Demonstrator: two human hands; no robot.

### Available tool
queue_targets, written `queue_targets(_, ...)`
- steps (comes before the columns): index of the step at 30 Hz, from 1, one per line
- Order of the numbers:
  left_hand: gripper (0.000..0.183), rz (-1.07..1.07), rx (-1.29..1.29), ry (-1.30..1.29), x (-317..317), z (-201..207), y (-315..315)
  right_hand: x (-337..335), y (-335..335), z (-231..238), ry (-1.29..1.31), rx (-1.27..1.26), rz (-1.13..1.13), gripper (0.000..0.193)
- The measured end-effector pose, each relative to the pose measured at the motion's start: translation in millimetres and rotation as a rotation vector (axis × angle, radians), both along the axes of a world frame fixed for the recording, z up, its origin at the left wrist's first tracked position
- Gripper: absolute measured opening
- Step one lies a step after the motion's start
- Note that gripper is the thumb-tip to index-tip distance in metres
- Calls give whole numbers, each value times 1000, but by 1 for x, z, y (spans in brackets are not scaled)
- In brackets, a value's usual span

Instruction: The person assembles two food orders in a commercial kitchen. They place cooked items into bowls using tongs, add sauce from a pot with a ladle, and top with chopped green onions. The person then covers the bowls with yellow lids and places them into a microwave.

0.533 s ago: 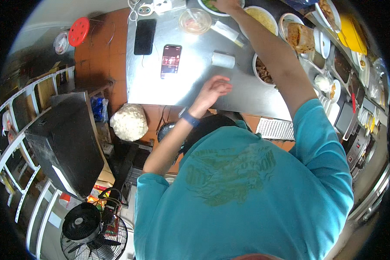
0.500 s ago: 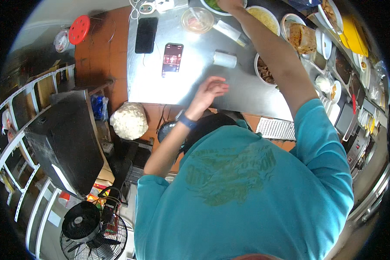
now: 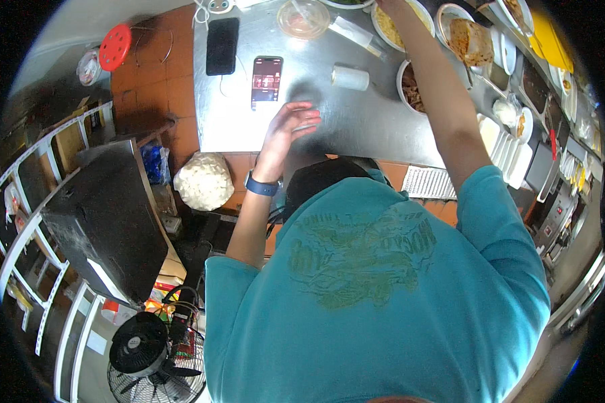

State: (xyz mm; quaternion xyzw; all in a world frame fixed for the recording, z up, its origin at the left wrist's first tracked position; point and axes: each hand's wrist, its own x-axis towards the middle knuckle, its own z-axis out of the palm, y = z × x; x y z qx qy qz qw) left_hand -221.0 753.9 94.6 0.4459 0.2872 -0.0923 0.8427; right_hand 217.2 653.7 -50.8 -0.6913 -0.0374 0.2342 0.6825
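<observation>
My left hand [image 3: 290, 129] hovers over the near edge of the steel table, fingers stretched out and holding nothing; a blue watch band circles the wrist. Lying beyond it is a lit phone [image 3: 267, 82], and to its right a white roll [image 3: 350, 78]. At the top edge of the picture, my right hand [image 3: 391, 7] is over the bowl of yellow shreds [image 3: 388, 28]; its fingers are cut off from sight. A bowl of brown meat [image 3: 408, 87] sits partly behind my right forearm. The bowl of green pieces [image 3: 348, 2] shows only its near part.
A dark phone [image 3: 222, 47] and a clear round container [image 3: 303, 18] occupy the table's left and far parts. Dishes and a pan holding flat brown food [image 3: 470, 41] crowd the right. On the floor at left stand a fan [image 3: 141, 346] and a stuffed pale bag [image 3: 204, 181].
My right hand has shifted right, from the bowl of green pieces to the bowl of yellow shreds. My left hand has moved left and slightly farther away, with its fingers still apart.
</observation>
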Motion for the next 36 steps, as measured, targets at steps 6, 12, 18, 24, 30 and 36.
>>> queue_targets(6,30,-95,-21,-4,30,-11,-16,-97,-89,75,66,180,-50,30)
queue_targets(12,32,-317,-65,13,65,-31,-56,-216,-203,153,88,-11,-361,24)
queue_targets(18,23,-413,-80,49,108,-57,-125,-236,-255,126,-106,-580,-254,26)
queue_targets(24,26,-360,812,-197,121,-78,-165,-233,-273,132,-368,-1053,-187,22)
queue_targets(30,36,-456,1264,-434,110,-95,-166,-240,-278,147,-768,-1058,8,19)
queue_targets(36,44,-551,1526,-481,124,-122,-173,-224,-310,135,-917,-937,-5,19)
